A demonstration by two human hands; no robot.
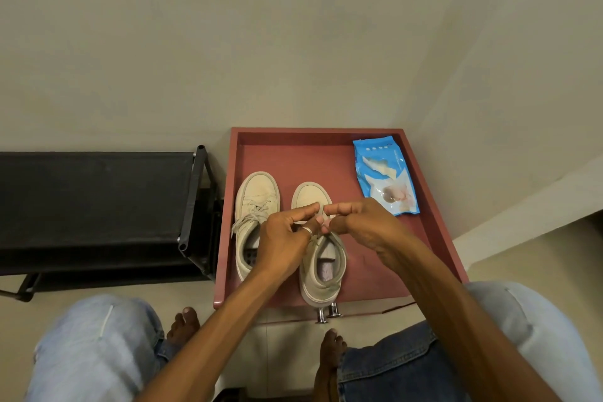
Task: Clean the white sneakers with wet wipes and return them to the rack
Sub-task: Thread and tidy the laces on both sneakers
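Note:
Two off-white sneakers stand side by side, toes pointing away, on a reddish-pink table (434,238). The left sneaker (254,202) has loose laces hanging over its side. Over the right sneaker (321,271) both my hands meet. My left hand (287,238), with a ring on one finger, and my right hand (362,222) pinch the lace ends above its tongue. A blue pack of wet wipes (386,176) lies flat at the table's back right corner.
A black shoe rack (98,206) with a fabric shelf stands to the left of the table, against the beige wall. My knees in light jeans and my bare feet are in front. Two metal knobs (328,313) stick out under the table's front edge.

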